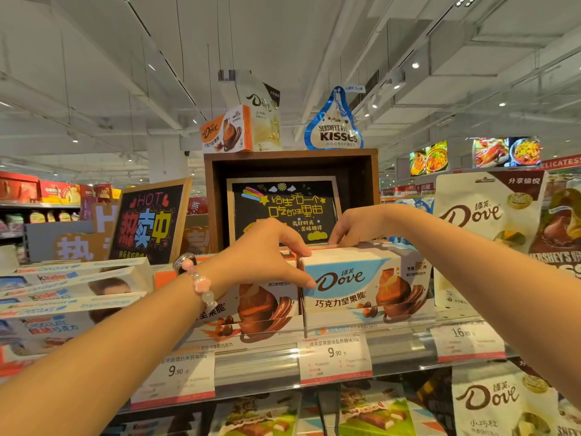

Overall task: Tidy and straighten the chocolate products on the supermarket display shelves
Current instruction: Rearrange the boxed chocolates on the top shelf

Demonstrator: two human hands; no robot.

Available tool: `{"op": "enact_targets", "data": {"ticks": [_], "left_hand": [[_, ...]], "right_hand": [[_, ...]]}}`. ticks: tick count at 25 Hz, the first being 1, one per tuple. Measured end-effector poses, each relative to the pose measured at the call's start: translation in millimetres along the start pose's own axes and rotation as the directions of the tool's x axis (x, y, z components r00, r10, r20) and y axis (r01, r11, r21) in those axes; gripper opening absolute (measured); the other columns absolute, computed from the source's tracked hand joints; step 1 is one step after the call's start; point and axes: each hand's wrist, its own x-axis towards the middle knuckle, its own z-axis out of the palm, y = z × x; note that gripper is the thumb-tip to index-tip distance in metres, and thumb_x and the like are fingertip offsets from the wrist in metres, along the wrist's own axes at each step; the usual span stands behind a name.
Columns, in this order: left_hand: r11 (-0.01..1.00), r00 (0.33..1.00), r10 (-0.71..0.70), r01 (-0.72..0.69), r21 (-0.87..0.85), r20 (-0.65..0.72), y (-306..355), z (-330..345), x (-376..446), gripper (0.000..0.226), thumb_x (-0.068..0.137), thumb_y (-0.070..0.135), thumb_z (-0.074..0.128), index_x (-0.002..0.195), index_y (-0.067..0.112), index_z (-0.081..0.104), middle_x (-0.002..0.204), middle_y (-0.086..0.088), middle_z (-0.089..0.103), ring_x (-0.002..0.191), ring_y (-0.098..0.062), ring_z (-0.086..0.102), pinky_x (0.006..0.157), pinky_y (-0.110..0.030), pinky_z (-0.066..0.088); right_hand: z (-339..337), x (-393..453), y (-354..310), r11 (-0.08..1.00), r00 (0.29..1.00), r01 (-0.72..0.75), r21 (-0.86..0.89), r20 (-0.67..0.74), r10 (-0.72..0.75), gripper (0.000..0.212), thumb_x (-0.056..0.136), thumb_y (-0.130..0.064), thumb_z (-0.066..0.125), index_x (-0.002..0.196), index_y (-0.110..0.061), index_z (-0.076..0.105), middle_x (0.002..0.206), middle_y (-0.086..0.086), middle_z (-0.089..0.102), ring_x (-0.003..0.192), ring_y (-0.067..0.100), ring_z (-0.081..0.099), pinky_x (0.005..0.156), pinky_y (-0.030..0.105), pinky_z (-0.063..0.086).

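I am holding the blue Dove box (361, 278) with both hands on the top shelf (393, 347). My left hand (264, 256) is gripping the box's left end, thumb pressed on the printed front near the logo and fingers curled over the top edge. My right hand (355, 226) is reaching over the back of the box, fingertips curled down onto its top rear edge. The box is standing on its long edge, its long axis running left to right between my hands, and its printed front is facing me. Just under my left wrist, touching the blue box's left end, an orange Dove box (261, 306) is standing the same way. Beyond my left forearm, Kinder boxes (72, 291) are lying stacked. Past my right forearm, a white Dove pouch (484, 221) is standing upright.
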Motion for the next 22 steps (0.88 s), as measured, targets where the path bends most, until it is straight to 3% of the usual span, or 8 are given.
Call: {"op": "enact_targets", "data": {"ticks": [4, 7, 11, 15, 18, 22], "left_hand": [[0.997, 0.998, 0.051, -0.053, 0.050, 0.031, -1, -2, -2, 0.041, 0.065, 0.038, 0.081, 0.100, 0.022, 0.068, 0.098, 0.016, 0.063, 0.097, -0.001, 0.056, 0.080, -0.021, 0.049], [0.988, 0.999, 0.013, -0.021, 0.152, 0.053, -13, -13, -11, 0.056, 0.061, 0.046, 0.081, 0.109, 0.027, 0.060, 0.108, 0.014, 0.058, 0.101, -0.004, 0.053, 0.079, -0.022, 0.048], [0.949, 0.991, -0.118, 0.095, 0.301, 0.057, -37, -36, -34, 0.061, 0.059, 0.053, 0.079, 0.111, 0.031, 0.054, 0.106, 0.014, 0.056, 0.096, -0.004, 0.052, 0.076, -0.021, 0.047], [0.909, 0.985, -0.171, 0.144, 0.391, 0.034, -47, -53, -52, 0.052, 0.064, 0.052, 0.076, 0.107, 0.029, 0.059, 0.104, 0.012, 0.059, 0.093, -0.004, 0.055, 0.081, -0.030, 0.053], [0.907, 0.993, -0.118, 0.097, 0.410, 0.024, -46, -54, -60, 0.047, 0.067, 0.048, 0.076, 0.107, 0.027, 0.062, 0.102, 0.014, 0.057, 0.092, -0.001, 0.052, 0.077, -0.021, 0.048], [0.891, 1.000, 0.010, -0.021, 0.453, 0.026, -49, -51, -69, 0.049, 0.073, 0.049, 0.070, 0.116, 0.025, 0.064, 0.107, 0.013, 0.054, 0.095, 0.000, 0.047, 0.082, -0.021, 0.043]], "right_hand": [[2, 2, -4, 0.991, 0.999, 0.024, -0.128, -0.026, -0.028, 0.011, 0.092, -0.020, 0.055, 0.099, -0.018, 0.063, 0.102, 0.000, 0.063, 0.095, 0.013, 0.057, 0.080, 0.023, 0.048], [-10, -10, -5, 0.996, 0.989, 0.066, -0.062, -0.132, -0.074, 0.015, 0.091, -0.024, 0.058, 0.103, -0.018, 0.063, 0.099, -0.004, 0.064, 0.086, 0.010, 0.062, 0.060, 0.014, 0.052], [-28, -29, -11, 0.988, 0.927, 0.156, 0.014, -0.348, -0.141, 0.012, 0.088, -0.017, 0.062, 0.100, -0.018, 0.062, 0.097, -0.004, 0.065, 0.084, 0.010, 0.067, 0.060, 0.020, 0.055], [-40, -33, -38, 0.956, 0.794, 0.238, -0.173, -0.531, -0.294, 0.023, 0.088, -0.020, 0.061, 0.111, -0.016, 0.064, 0.102, -0.003, 0.065, 0.092, 0.013, 0.063, 0.074, 0.027, 0.054], [-39, -31, -70, 0.927, 0.754, 0.322, -0.192, -0.541, -0.374, 0.030, 0.087, -0.026, 0.061, 0.115, -0.017, 0.065, 0.101, -0.003, 0.067, 0.088, 0.010, 0.064, 0.073, 0.026, 0.054], [-23, -18, -108, 0.887, 0.736, 0.352, -0.300, -0.497, -0.460, 0.029, 0.085, -0.027, 0.064, 0.114, -0.019, 0.066, 0.100, -0.007, 0.069, 0.087, 0.007, 0.065, 0.073, 0.026, 0.055]]}}
